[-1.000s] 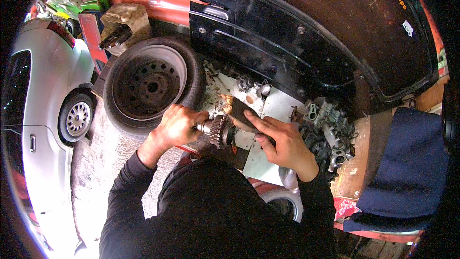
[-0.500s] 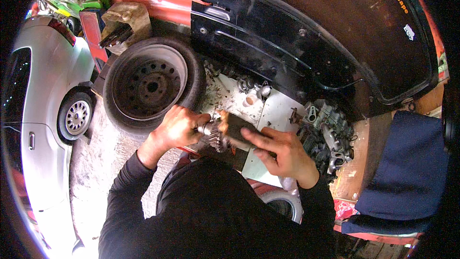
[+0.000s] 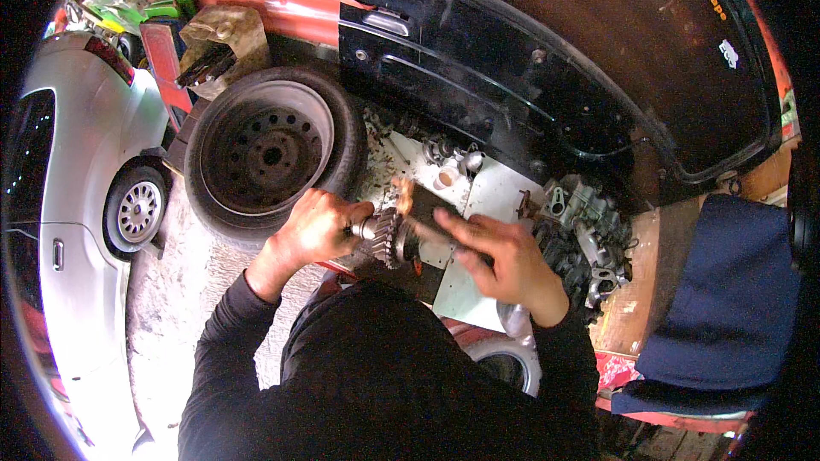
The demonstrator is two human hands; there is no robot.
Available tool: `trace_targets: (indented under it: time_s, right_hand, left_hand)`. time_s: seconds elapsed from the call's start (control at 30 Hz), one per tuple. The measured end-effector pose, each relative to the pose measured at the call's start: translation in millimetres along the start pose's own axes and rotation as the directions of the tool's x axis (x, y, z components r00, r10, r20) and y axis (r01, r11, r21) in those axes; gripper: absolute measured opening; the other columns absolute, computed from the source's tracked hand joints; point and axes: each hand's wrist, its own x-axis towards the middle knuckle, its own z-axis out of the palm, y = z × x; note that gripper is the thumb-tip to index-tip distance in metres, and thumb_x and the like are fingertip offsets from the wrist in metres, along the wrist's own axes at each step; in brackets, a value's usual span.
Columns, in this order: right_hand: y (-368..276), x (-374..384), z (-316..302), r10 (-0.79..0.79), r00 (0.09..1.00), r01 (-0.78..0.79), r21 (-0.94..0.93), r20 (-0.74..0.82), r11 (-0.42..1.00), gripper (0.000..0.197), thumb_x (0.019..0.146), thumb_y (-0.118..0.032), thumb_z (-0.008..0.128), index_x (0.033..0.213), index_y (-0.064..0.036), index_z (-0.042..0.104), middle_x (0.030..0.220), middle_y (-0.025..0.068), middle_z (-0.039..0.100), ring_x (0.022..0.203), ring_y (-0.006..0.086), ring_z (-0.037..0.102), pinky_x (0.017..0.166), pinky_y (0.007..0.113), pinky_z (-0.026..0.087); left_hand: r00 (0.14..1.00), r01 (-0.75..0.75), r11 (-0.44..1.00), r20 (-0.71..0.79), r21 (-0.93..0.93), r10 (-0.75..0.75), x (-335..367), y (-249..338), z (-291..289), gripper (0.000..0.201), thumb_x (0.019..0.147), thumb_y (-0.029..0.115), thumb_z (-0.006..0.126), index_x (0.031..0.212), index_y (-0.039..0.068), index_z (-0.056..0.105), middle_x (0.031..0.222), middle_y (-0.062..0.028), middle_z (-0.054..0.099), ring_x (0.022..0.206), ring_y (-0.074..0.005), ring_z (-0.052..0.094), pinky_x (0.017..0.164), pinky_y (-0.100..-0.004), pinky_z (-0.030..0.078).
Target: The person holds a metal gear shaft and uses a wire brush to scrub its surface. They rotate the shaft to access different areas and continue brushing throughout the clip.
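Note:
My left hand is closed round one end of a metal gear shaft, whose toothed wheel points right. Opposite it, my right hand grips a dark flat piece between its outstretched fingers and thumb. That piece has a tan, ragged-looking end at the upper edge of the gear teeth. Motion blurs it, so I cannot tell its exact kind or whether it touches the gear.
A bare-rimmed tire lies left of my hands. Metal engine parts sit at right, and smaller metal fittings on a white board. A black vehicle panel stands behind; a silver car is at far left.
The dark piece and its tan end have shifted slightly right and upward, showing more gear teeth. My right hand has moved a little; my left hand stays nearly in place.

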Motion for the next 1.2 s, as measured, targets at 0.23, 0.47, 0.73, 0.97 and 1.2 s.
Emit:
trace_targets:
  time_s: [0.23,0.47,0.73,0.97,1.2]
  right_hand:
    - [5,4,1,0.062,0.998,-0.062,0.011,-0.015,0.998,0.063,0.088,-0.015,0.065,0.146,-0.0315,0.046,0.088,0.0161,0.065,0.071,0.0375,0.064,0.066,0.045,0.055]
    - [-2,-3,-2,0.044,0.999,-0.044,0.023,-0.001,0.999,0.062,0.088,-0.015,0.063,0.146,-0.0285,0.046,0.079,0.0142,0.061,0.069,0.0340,0.064,0.062,0.043,0.053]
    - [-8,-10,-7,0.067,0.998,-0.067,-0.012,0.017,0.998,0.059,0.090,-0.019,0.063,0.146,-0.0298,0.047,0.076,0.0133,0.059,0.066,0.0348,0.063,0.061,0.045,0.053]
    - [-1,-10,-12,0.109,0.994,-0.109,-0.007,-0.022,0.994,0.062,0.084,-0.010,0.064,0.144,-0.0232,0.051,0.076,0.0133,0.058,0.063,0.0320,0.060,0.061,0.041,0.051]
    - [-3,-6,-18,0.129,0.991,-0.125,-0.106,0.030,0.986,0.060,0.090,-0.018,0.061,0.147,-0.0288,0.046,0.078,0.0129,0.061,0.068,0.0334,0.063,0.063,0.043,0.053]
  left_hand:
    - [1.000,-0.011,1.000,0.020,0.010,0.011,1,-6,4,0.020,0.064,0.012,0.067,0.084,0.013,0.066,0.057,-0.0124,0.057,0.058,-0.0369,0.061,0.052,-0.0480,0.045]
    - [1.000,-0.021,1.000,0.005,-0.005,0.021,6,-2,4,0.021,0.064,0.013,0.069,0.085,0.012,0.067,0.058,-0.0136,0.059,0.059,-0.0370,0.062,0.054,-0.0482,0.048]
    - [1.000,-0.017,1.000,0.015,0.025,0.016,16,0,10,0.023,0.065,0.012,0.069,0.088,0.012,0.069,0.060,-0.0137,0.060,0.059,-0.0365,0.062,0.054,-0.0482,0.048]
    - [0.998,-0.043,0.999,0.036,-0.003,0.043,22,0,12,0.020,0.068,0.014,0.069,0.088,0.014,0.069,0.060,-0.0133,0.060,0.059,-0.0362,0.063,0.054,-0.0478,0.049]
    - [0.998,-0.055,0.998,0.023,0.009,0.055,30,5,0,0.019,0.068,0.014,0.068,0.087,0.014,0.069,0.061,-0.0134,0.061,0.061,-0.0357,0.063,0.055,-0.0478,0.049]
